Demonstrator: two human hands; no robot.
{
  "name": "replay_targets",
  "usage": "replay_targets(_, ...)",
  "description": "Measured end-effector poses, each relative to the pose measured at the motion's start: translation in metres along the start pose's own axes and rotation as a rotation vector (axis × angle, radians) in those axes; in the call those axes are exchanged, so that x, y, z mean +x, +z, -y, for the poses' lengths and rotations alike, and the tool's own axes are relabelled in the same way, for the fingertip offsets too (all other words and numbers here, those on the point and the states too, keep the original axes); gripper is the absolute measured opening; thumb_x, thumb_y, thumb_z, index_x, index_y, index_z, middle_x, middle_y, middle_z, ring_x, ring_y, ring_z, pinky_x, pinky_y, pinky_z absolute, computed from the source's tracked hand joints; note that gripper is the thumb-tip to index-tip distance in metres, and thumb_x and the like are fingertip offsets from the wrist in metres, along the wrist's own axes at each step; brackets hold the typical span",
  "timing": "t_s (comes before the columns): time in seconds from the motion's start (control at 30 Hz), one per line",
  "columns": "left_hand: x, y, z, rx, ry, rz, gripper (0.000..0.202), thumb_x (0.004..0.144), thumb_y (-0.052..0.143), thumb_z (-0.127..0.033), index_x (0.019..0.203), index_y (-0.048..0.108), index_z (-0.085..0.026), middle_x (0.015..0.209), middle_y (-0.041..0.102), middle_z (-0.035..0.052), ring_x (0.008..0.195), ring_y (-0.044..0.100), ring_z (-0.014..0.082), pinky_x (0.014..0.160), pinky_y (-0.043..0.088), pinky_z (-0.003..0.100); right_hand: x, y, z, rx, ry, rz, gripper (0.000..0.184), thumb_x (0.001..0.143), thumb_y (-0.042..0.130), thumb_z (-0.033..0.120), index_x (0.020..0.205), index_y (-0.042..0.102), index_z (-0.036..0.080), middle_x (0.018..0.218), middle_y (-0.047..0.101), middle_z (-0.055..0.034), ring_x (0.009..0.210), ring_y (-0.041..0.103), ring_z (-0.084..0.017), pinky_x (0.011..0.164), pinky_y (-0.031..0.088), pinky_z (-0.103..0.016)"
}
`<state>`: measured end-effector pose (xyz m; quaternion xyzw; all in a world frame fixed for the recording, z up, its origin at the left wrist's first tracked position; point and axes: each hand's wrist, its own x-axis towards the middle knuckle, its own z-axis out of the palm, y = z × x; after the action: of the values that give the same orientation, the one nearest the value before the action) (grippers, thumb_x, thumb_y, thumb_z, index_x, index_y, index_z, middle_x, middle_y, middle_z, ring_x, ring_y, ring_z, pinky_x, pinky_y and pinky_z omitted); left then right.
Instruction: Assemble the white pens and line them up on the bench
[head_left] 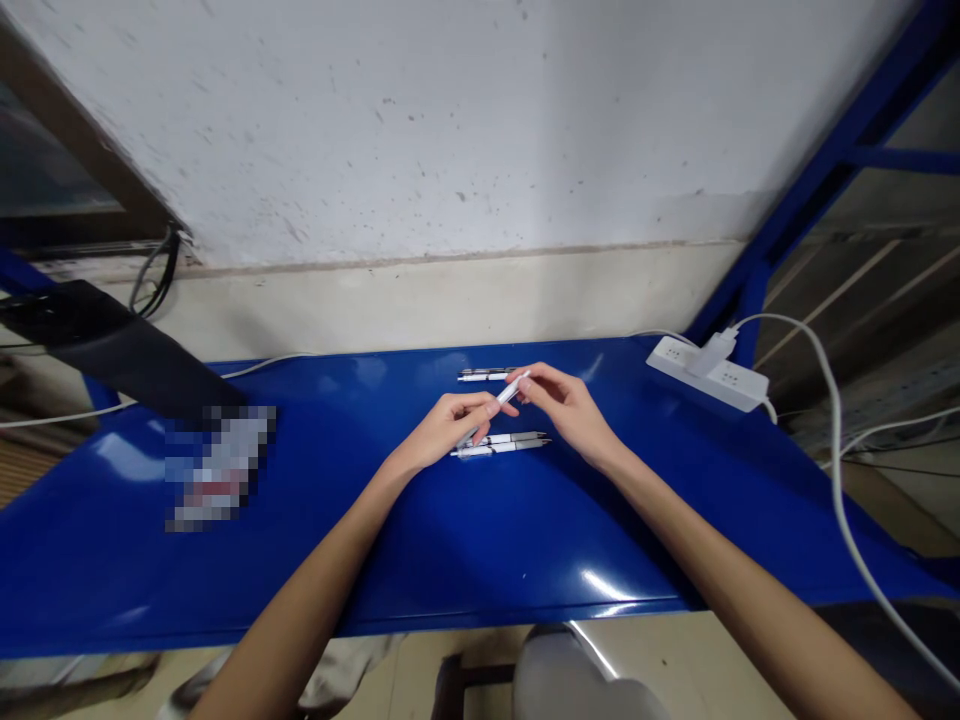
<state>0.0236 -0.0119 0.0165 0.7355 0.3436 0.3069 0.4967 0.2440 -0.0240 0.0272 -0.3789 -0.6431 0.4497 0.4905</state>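
Over the middle of a blue table [450,540], both my hands hold one white pen [513,390]. My left hand [450,428] pinches its lower end with closed fingers. My right hand [566,405] grips its upper end between thumb and fingertips. Two more white pens [504,444] lie side by side on the table just under my hands. Another pair of pens [484,374] lies a little farther back, near the wall.
A white power strip [709,372] with a plugged-in charger and white cable [836,460] sits at the table's back right. A black object [112,345] leans at the back left beside a blurred patch [217,465]. A blue shelf frame [817,170] rises at right.
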Motion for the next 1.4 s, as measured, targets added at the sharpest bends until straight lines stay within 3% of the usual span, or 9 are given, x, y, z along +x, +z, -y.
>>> replay_targets(0.13, 0.003, -0.004, 0.001, 0.036, 0.054, -0.145, 0.048, 0.106, 0.046, -0.053, 0.108, 0.079, -0.018, 0.061, 0.058, -0.0005, 0.066, 0.057, 0.0178, 0.077, 0.049, 0.033, 0.007, -0.011, 0.000, 0.165, 0.002, -0.188, 0.029, 0.099, 0.053, 0.054, 0.104, 0.062, 0.026, 0.109, 0.067, -0.0071, 0.111, 0.064, -0.023, 0.101, 0.051, -0.041)
replay_targets(0.2, 0.005, -0.006, 0.003, 0.060, 0.060, -0.211, 0.048, 0.107, 0.043, -0.051, 0.108, 0.078, -0.018, 0.062, 0.057, -0.0006, 0.069, 0.059, 0.0186, 0.084, 0.049, 0.034, 0.009, -0.018, 0.003, 0.271, 0.017, -0.243, 0.029, 0.099, 0.052, 0.055, 0.104, 0.057, 0.027, 0.104, 0.064, -0.0067, 0.105, 0.064, -0.022, 0.098, 0.053, -0.040)
replay_targets(0.37, 0.007, -0.009, 0.011, 0.033, 0.025, -0.273, 0.045, 0.106, 0.046, -0.051, 0.102, 0.076, -0.018, 0.068, 0.059, 0.0004, 0.065, 0.056, 0.0170, 0.072, 0.046, 0.031, 0.010, -0.032, 0.013, 0.402, -0.007, -0.333, 0.024, 0.098, 0.051, 0.051, 0.091, 0.052, 0.028, 0.074, 0.037, -0.0005, 0.069, 0.046, -0.020, 0.074, 0.052, -0.035)
replay_targets(0.57, 0.007, -0.008, 0.016, 0.047, 0.020, -0.273, 0.043, 0.105, 0.048, -0.051, 0.101, 0.076, -0.019, 0.070, 0.059, 0.0006, 0.066, 0.056, 0.0166, 0.069, 0.045, 0.029, 0.009, -0.037, 0.016, 0.336, -0.024, -0.324, 0.035, 0.098, 0.044, 0.059, 0.082, 0.048, 0.028, 0.070, 0.021, 0.0025, 0.060, 0.031, -0.020, 0.063, 0.042, -0.036)
replay_targets(0.87, 0.007, -0.009, 0.017, 0.077, 0.012, -0.283, 0.041, 0.105, 0.050, -0.049, 0.101, 0.076, -0.019, 0.070, 0.059, 0.0001, 0.067, 0.056, 0.0161, 0.070, 0.045, 0.028, 0.013, -0.042, 0.011, 0.418, -0.055, -0.338, 0.027, 0.098, 0.045, 0.047, 0.079, 0.046, 0.028, 0.071, 0.014, 0.0032, 0.059, 0.021, -0.021, 0.059, 0.036, -0.035)
replay_targets(1.1, 0.007, -0.009, 0.016, 0.084, 0.014, -0.271, 0.039, 0.105, 0.050, -0.047, 0.102, 0.076, -0.019, 0.070, 0.059, -0.0003, 0.067, 0.056, 0.0161, 0.070, 0.045, 0.028, 0.011, -0.047, 0.011, 0.426, -0.067, -0.350, 0.027, 0.097, 0.047, 0.051, 0.082, 0.050, 0.029, 0.069, 0.019, 0.0024, 0.060, 0.028, -0.021, 0.062, 0.041, -0.037)
replay_targets(1.4, 0.007, -0.009, 0.018, 0.082, 0.004, -0.262, 0.039, 0.104, 0.050, -0.047, 0.103, 0.076, -0.018, 0.071, 0.059, 0.0002, 0.068, 0.055, 0.0164, 0.071, 0.043, 0.028, 0.012, -0.044, 0.016, 0.823, 0.005, -0.383, 0.014, 0.097, 0.050, 0.029, 0.085, 0.055, 0.025, 0.067, 0.025, 0.0026, 0.057, 0.030, -0.016, 0.053, 0.042, -0.027)
